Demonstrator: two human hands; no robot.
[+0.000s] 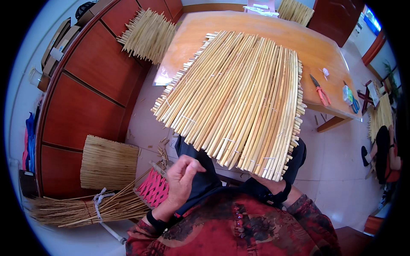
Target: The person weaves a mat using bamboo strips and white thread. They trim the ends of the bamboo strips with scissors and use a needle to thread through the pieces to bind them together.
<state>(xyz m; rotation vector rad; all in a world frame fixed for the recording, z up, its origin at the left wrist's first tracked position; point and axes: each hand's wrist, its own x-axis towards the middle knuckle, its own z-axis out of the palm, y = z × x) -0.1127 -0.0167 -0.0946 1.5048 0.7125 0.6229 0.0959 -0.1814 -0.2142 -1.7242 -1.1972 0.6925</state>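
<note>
A thick mat of pale yellow stalks (232,94), bound with rows of white thread, leans from the table towards my lap, its stalk ends facing me. Under its near right edge sits my right hand (270,183), in contact with the mat and supporting it; the fingers are hidden beneath the stalks. My left hand (183,177) is raised just left of the near edge, apart from the mat. Its fingers are curled in with the thumb against them, and I cannot make out whether a thread or something small is in them.
On the orange table (188,32) lie red-handled pliers (321,91) and blue-handled scissors (354,104). Stalk bundles (149,36) lean by the red cabinets (92,85). A broom-like bundle (89,212) and a pink-strapped stool (153,187) stand left. Another person (386,155) sits far right.
</note>
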